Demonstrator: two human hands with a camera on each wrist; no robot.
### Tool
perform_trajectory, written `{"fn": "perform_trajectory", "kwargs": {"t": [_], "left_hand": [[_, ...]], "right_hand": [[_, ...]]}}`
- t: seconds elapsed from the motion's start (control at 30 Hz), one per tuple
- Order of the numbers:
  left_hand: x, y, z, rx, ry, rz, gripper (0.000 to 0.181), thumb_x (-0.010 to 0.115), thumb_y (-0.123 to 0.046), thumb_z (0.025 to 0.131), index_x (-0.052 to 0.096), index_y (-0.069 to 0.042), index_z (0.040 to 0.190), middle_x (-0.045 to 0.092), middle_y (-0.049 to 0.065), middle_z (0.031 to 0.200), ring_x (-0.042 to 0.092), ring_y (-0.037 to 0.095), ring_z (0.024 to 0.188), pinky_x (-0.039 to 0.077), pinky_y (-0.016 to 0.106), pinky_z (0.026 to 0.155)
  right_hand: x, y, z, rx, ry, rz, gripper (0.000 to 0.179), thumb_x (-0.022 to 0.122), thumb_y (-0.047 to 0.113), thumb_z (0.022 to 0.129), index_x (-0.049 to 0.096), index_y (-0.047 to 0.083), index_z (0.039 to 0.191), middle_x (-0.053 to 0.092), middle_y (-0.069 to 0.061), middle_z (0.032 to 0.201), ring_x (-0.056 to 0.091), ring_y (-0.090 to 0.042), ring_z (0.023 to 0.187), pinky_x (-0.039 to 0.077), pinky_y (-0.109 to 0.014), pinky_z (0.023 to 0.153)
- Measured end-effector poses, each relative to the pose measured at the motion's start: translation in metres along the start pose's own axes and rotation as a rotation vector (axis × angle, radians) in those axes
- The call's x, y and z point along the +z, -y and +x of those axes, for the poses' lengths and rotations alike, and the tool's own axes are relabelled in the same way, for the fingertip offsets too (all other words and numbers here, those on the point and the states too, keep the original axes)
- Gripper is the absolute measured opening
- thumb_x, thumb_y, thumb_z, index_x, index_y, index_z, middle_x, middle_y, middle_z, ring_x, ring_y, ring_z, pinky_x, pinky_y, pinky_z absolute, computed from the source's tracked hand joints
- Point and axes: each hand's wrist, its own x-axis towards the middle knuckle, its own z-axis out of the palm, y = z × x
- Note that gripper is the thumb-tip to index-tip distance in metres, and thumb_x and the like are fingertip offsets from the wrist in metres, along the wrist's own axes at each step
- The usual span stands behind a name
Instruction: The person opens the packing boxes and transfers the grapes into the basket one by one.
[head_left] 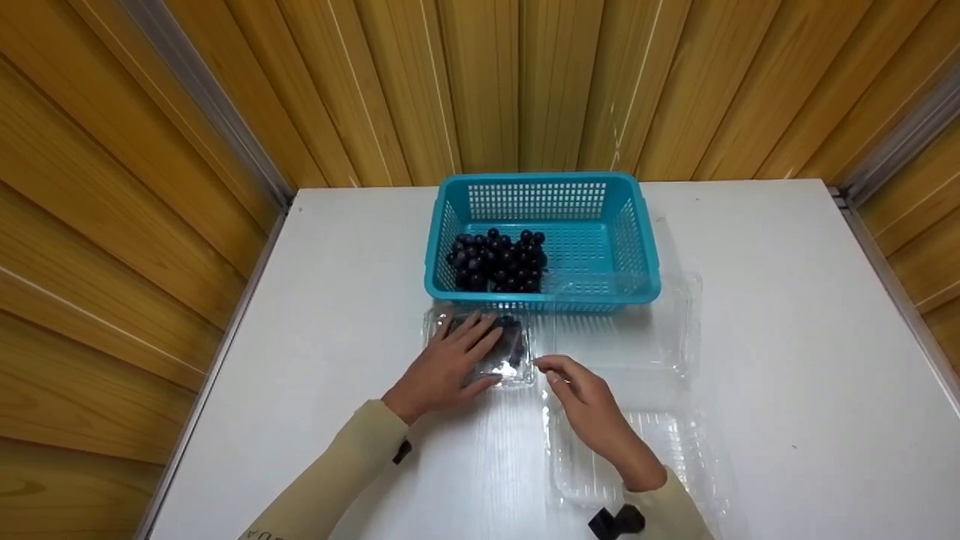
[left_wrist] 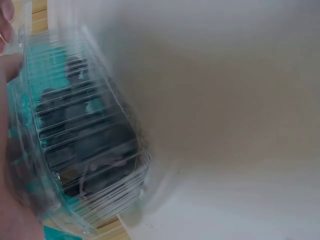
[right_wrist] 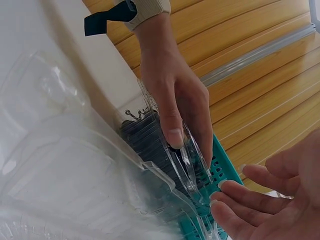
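Note:
A lidded clear plastic clamshell box (head_left: 516, 371) with dark grapes (left_wrist: 90, 135) inside sits in front of the teal basket. My left hand (head_left: 450, 364) rests on its lid, fingers straight and spread, the thumb along the near edge. Ribbed clear walls of the box show in the left wrist view. My right hand (head_left: 592, 409) is just right of the box, fingers loosely bent and holding nothing. In the right wrist view its fingertips (right_wrist: 225, 200) point toward the box's lid edge, where the left thumb presses.
The teal basket (head_left: 544, 297) stands at the back, with loose bunches of dark grapes (head_left: 499, 259) in its left half. Open empty clear clamshells (head_left: 622, 345) lie at the right, overlapping the basket's front rim and reaching under my right forearm. Wood-patterned panels (head_left: 517, 82) border the white table (head_left: 780, 337).

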Motion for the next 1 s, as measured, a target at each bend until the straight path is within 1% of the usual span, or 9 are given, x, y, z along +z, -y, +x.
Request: {"fn": "perform_trajectory", "kwargs": {"t": [0.1, 0.27, 0.43, 0.5, 0.57, 0.7, 0.87, 1.0], "left_hand": [[-0.001, -0.001, -0.002, 0.016, -0.021, 0.024, 0.067, 0.046, -0.056, 0.096, 0.039, -0.015, 0.149, 0.036, 0.006, 0.156, 0.035, 0.03, 0.143, 0.031, 0.06, 0.111], [-0.001, -0.004, -0.006, 0.015, -0.047, 0.06, 0.062, 0.047, -0.052, 0.097, 0.042, -0.016, 0.147, 0.041, 0.004, 0.153, 0.038, 0.029, 0.142, 0.034, 0.06, 0.11], [-0.001, -0.007, -0.01, 0.014, -0.116, 0.09, 0.055, 0.056, -0.042, 0.096, 0.048, -0.016, 0.143, 0.048, 0.003, 0.148, 0.045, 0.028, 0.137, 0.037, 0.058, 0.108], [-0.001, -0.008, -0.011, 0.011, -0.143, 0.089, 0.054, 0.061, -0.038, 0.093, 0.051, -0.015, 0.141, 0.051, 0.003, 0.146, 0.048, 0.028, 0.135, 0.038, 0.058, 0.107], [-0.001, -0.009, -0.012, 0.007, -0.162, 0.086, 0.053, 0.064, -0.037, 0.092, 0.053, -0.015, 0.139, 0.053, 0.003, 0.144, 0.05, 0.028, 0.133, 0.04, 0.058, 0.105], [-0.002, -0.012, -0.013, -0.003, -0.187, 0.065, 0.052, 0.067, -0.033, 0.09, 0.056, -0.015, 0.137, 0.056, 0.003, 0.141, 0.052, 0.029, 0.131, 0.041, 0.057, 0.104], [-0.001, -0.014, -0.016, -0.016, -0.217, 0.013, 0.047, 0.066, -0.03, 0.091, 0.059, -0.013, 0.134, 0.059, 0.005, 0.138, 0.055, 0.031, 0.128, 0.043, 0.057, 0.102], [-0.001, -0.016, -0.018, -0.067, -0.256, -0.153, 0.041, 0.061, -0.027, 0.095, 0.06, -0.012, 0.133, 0.061, 0.006, 0.134, 0.057, 0.032, 0.126, 0.041, 0.059, 0.104]], "right_hand": [[0.0, 0.001, 0.0, -0.001, -0.002, -0.001, 0.03, 0.046, 0.023, 0.103, 0.059, 0.012, 0.129, 0.062, 0.002, 0.129, 0.056, -0.019, 0.124, 0.045, -0.047, 0.102], [0.001, 0.002, 0.0, 0.007, -0.001, -0.002, 0.03, 0.047, 0.022, 0.103, 0.059, 0.013, 0.129, 0.062, 0.002, 0.128, 0.056, -0.018, 0.123, 0.046, -0.045, 0.102], [0.002, 0.004, -0.001, -0.006, 0.0, 0.014, 0.031, 0.053, 0.021, 0.1, 0.058, 0.011, 0.129, 0.061, -0.001, 0.13, 0.057, -0.019, 0.124, 0.047, -0.041, 0.103], [0.003, 0.005, -0.001, -0.023, 0.001, 0.013, 0.034, 0.056, 0.022, 0.099, 0.057, 0.009, 0.13, 0.06, -0.004, 0.131, 0.057, -0.019, 0.125, 0.048, -0.038, 0.102], [0.005, 0.004, -0.001, -0.037, 0.002, 0.009, 0.038, 0.059, 0.023, 0.097, 0.056, 0.008, 0.132, 0.058, -0.007, 0.133, 0.056, -0.021, 0.126, 0.048, -0.037, 0.102], [0.007, 0.003, -0.001, -0.039, 0.018, 0.013, 0.049, 0.062, 0.022, 0.095, 0.049, 0.005, 0.139, 0.051, -0.012, 0.143, 0.049, -0.025, 0.133, 0.045, -0.037, 0.104], [0.013, 0.005, 0.0, -0.021, 0.052, -0.013, 0.067, 0.064, 0.024, 0.093, 0.034, 0.005, 0.149, 0.038, -0.015, 0.153, 0.039, -0.028, 0.14, 0.04, -0.038, 0.107], [0.018, 0.009, 0.002, -0.006, 0.081, -0.041, 0.075, 0.064, 0.027, 0.093, 0.025, 0.004, 0.152, 0.03, -0.017, 0.156, 0.038, -0.032, 0.14, 0.04, -0.039, 0.107]]}}
